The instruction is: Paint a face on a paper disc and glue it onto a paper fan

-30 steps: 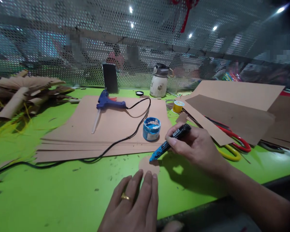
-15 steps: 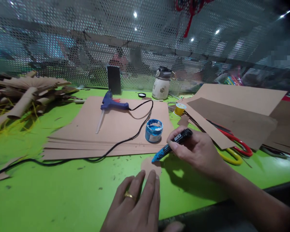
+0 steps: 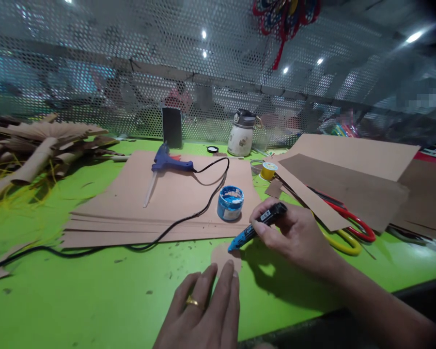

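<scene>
My right hand (image 3: 292, 237) grips a black marker pen (image 3: 256, 227) whose tip end is coated in blue paint. That blue end touches a small round piece of brown paper (image 3: 221, 254) on the green table. Fingers outstretched, my left hand (image 3: 205, 310) presses the near edge of the paper with its fingertips and wears a gold ring. Just beyond the pen, an open jar of blue paint (image 3: 229, 209) stands on the front of a stack of brown paper sheets (image 3: 112, 198).
A blue glue gun (image 3: 172, 164) lies on the stack, its black cord (image 3: 181, 220) running left. Behind stand a phone (image 3: 172, 128) and a white bottle (image 3: 241, 138). Rightward are yellow thread (image 3: 268, 170), red-handled scissors (image 3: 361, 228) and large sheets (image 3: 352, 150). Paper rolls (image 3: 34, 162) heap at left.
The camera view has shifted slightly. Both hands keep nearly the same position, with the pen's blue end still on the round paper.
</scene>
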